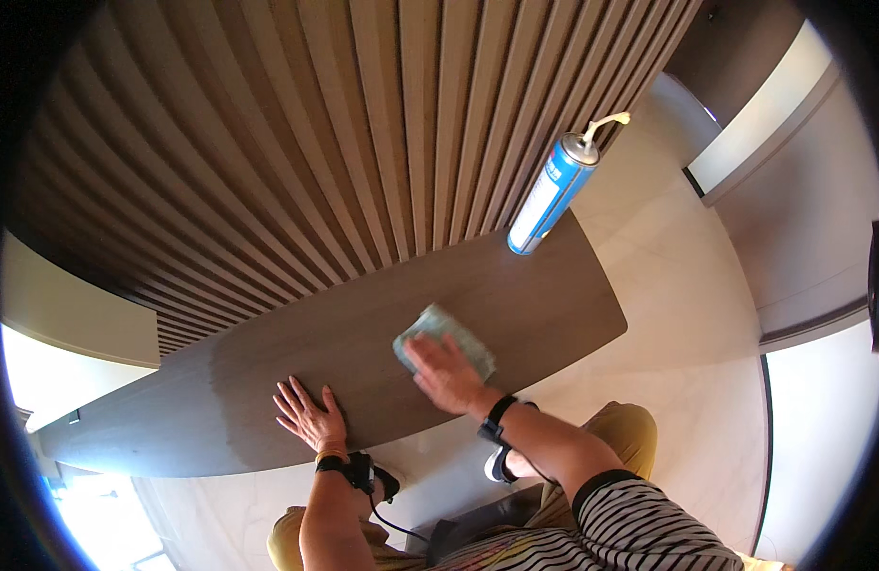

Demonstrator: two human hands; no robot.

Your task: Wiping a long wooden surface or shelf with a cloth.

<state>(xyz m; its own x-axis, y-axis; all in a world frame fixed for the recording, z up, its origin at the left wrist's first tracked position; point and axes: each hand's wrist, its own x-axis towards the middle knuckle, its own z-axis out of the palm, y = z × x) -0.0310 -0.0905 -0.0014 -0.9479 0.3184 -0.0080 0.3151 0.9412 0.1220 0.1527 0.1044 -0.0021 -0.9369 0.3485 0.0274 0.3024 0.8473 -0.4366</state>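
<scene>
A folded greenish-grey cloth (471, 350) lies on the dark wood-look bench top (325, 335), pressed under my right hand (443, 371), which is slightly blurred. Its fingers rest over the cloth's left part. To the left, my left hand (313, 416) is flat on the bench near the front edge, fingers spread, holding nothing. A blue and white aerosol can (553, 193) with a pale bent nozzle tube stands upright at the bench's back right, beside the slatted wall panel. The surface looks duller and greyer left of my left hand.
Brown vertical slats (418, 128) rise along the bench's back edge. A pale cabinet (79, 300) overhangs its left end. The bench's rounded corner is at the right, with light floor tiles (682, 285) beyond. My knees and shoes are below the front edge.
</scene>
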